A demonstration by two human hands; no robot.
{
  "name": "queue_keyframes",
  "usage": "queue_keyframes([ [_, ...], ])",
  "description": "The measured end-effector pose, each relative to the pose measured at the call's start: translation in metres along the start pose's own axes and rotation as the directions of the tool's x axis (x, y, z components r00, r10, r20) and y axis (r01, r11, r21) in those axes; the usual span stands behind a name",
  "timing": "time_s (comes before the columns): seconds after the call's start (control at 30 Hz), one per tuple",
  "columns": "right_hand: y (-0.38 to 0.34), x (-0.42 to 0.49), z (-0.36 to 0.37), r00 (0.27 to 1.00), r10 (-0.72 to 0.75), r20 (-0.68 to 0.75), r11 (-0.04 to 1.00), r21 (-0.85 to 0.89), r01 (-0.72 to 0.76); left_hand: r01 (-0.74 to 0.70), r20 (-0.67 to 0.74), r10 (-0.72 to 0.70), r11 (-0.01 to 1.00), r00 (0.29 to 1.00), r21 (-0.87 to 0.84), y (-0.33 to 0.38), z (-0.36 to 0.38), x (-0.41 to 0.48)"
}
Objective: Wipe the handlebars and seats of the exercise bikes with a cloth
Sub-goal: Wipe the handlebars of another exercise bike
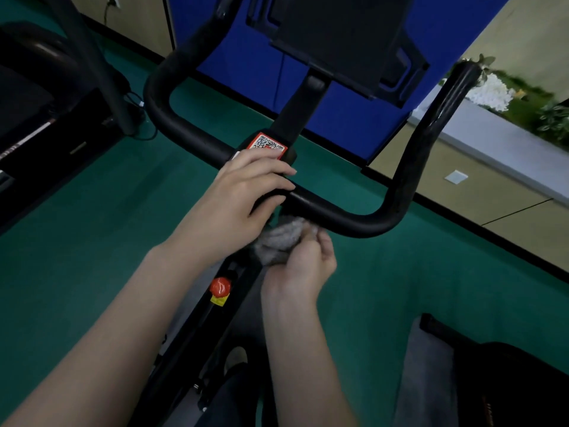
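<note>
— What fills most of the view?

— A dark green carpeted floor (92,241), spreading from 9 o'clock round to 4 o'clock. Beyond it, at 12 to 1 o'clock, stands a bright blue panelled wall section (338,124).

— And the bike?

— Its black, padded, U-shaped handlebar (354,215) crosses the middle of the view, its two ends rising toward 11 and 2 o'clock. A flat black console bracket (338,35) sits above it at 12 o'clock. A black treadmill-like machine (30,118) lies well apart at 9 to 10 o'clock.

— Where are the hands?

— Both reach in from 6 to 7 o'clock. The left grip (246,192) lies over the middle of the handlebar. Its fingers are nearly straight, point toward 3 o'clock and rest flat on the bar rather than clasping it. The right grip (301,263), at 5 o'clock from the left one, has its fingers curled tight round a crumpled, fluffy grey cloth (281,238).

— So where exactly is the cloth?

— Bunched in the right grip, just beneath the crossbar and under the left fingertips. It is blurred, so I cannot tell whether it touches the bar.

— Anything smaller?

— A red-bordered white QR-code sticker (268,143) sits on the handlebar's middle, at 12 o'clock from the left grip. A round red knob (220,286) sits on the black bike frame (243,291), at 7 o'clock from the cloth, with a small yellow label (219,300) just below it.
</note>
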State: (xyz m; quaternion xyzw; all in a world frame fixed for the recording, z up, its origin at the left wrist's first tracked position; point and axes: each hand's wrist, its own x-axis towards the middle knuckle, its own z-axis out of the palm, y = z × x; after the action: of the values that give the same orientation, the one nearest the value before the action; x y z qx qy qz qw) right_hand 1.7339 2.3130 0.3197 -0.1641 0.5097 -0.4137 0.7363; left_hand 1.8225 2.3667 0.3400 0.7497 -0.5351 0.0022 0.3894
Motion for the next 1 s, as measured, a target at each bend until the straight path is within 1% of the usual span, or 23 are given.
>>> queue_keyframes([
  [0.07,-0.01,0.005,-0.008,0.999,-0.021,-0.045,1.0,0.011,0.021,-0.005,-0.026,0.007,0.999,1.0,0.048,0.0,0.004,-0.001],
  [0.1,-0.011,0.005,-0.01,0.999,-0.023,-0.046,1.0,0.015,0.024,-0.008,-0.039,0.011,0.996,0.999,0.09,0.001,0.006,-0.001],
  [0.2,-0.005,-0.001,-0.008,1.0,0.016,0.015,1.0,0.009,-0.016,-0.016,-0.085,0.032,0.983,0.996,0.182,0.007,0.014,-0.001],
  [0.27,-0.004,-0.004,-0.006,0.998,0.04,0.049,0.999,-0.018,-0.039,-0.028,-0.095,0.047,0.98,0.994,0.195,0.01,0.018,0.0],
  [0.3,-0.006,-0.002,-0.007,0.998,0.036,0.043,0.999,-0.024,-0.035,-0.041,-0.09,0.06,0.979,0.994,0.2,0.011,0.019,0.001],
  [0.47,-0.037,0.016,-0.025,0.995,-0.036,-0.088,0.999,0.024,0.039,-0.076,-0.055,0.091,0.972,0.994,0.222,0.016,0.029,0.005],
  [0.53,-0.037,0.016,-0.024,0.996,-0.03,-0.078,0.998,0.055,0.035,-0.08,-0.059,0.096,0.969,0.994,0.232,0.015,0.03,0.005],
  [0.67,-0.023,0.005,-0.018,0.998,0.043,-0.049,0.997,0.061,-0.04,-0.084,-0.071,0.103,0.97,0.992,0.228,0.013,0.029,0.006],
  [0.73,-0.026,0.006,-0.02,0.998,0.031,-0.056,0.998,0.048,-0.028,-0.084,-0.066,0.102,0.97,0.993,0.228,0.014,0.029,0.006],
  [0.83,-0.046,0.015,-0.028,0.99,-0.057,-0.126,0.998,0.027,0.061,-0.076,-0.076,0.096,0.97,0.992,0.23,0.015,0.03,0.006],
  [0.9,-0.057,0.021,-0.031,0.97,-0.152,-0.187,0.987,0.03,0.16,-0.067,-0.087,0.089,0.971,0.992,0.228,0.016,0.029,0.006],
  [0.97,-0.062,0.025,-0.033,0.928,-0.323,-0.185,0.946,-0.024,0.324,-0.063,-0.094,0.086,0.972,0.992,0.228,0.018,0.03,0.006],
  [1.0,-0.063,0.025,-0.034,0.884,-0.438,-0.163,0.899,-0.095,0.427,-0.066,-0.096,0.09,0.971,0.991,0.231,0.019,0.031,0.006],
])
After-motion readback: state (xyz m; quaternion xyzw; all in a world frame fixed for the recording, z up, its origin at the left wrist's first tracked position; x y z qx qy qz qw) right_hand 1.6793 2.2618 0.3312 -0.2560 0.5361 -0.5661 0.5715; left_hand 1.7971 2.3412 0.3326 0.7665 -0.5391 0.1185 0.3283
